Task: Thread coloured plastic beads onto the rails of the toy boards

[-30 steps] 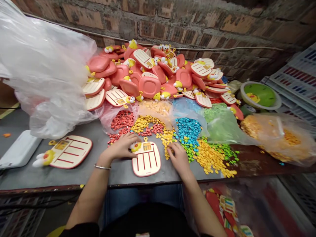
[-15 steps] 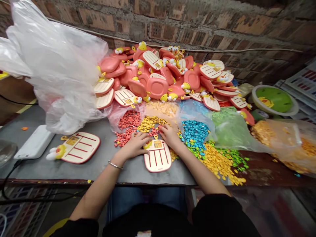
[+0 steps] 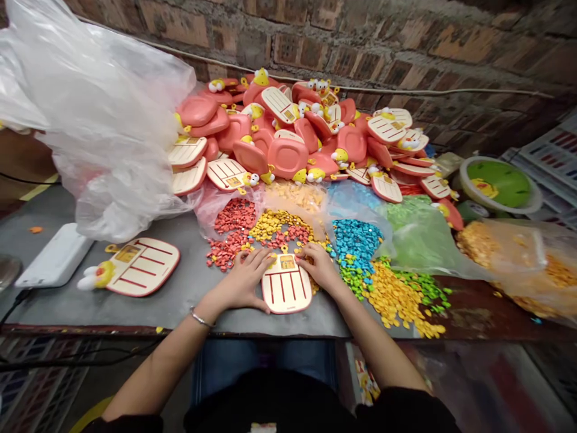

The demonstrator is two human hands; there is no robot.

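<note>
A cream board with red edging and four-sided slotted face (image 3: 287,288) lies flat on the grey table in front of me. My left hand (image 3: 246,279) rests along its left side, thumb by the lower left edge and fingers over the top left corner, covering the yellow head. At the upper right corner is my right hand (image 3: 318,264), its fingertips pinched on a small red piece at the board's edge. Red pieces (image 3: 234,216), yellow pieces (image 3: 268,225) and blue pieces (image 3: 356,240) lie in heaps just beyond my hands.
A second board (image 3: 146,267) and a white power bank (image 3: 56,255) lie on the left. Behind stands a pile of red-backed boards (image 3: 288,157), beside a large plastic bag (image 3: 117,120). A green-lined bowl (image 3: 500,183) sits at the right.
My right hand has moved back from the loose pieces to the board's upper right corner. My left hand has shifted down along the left side, its thumb now lower. The view has shifted slightly.
</note>
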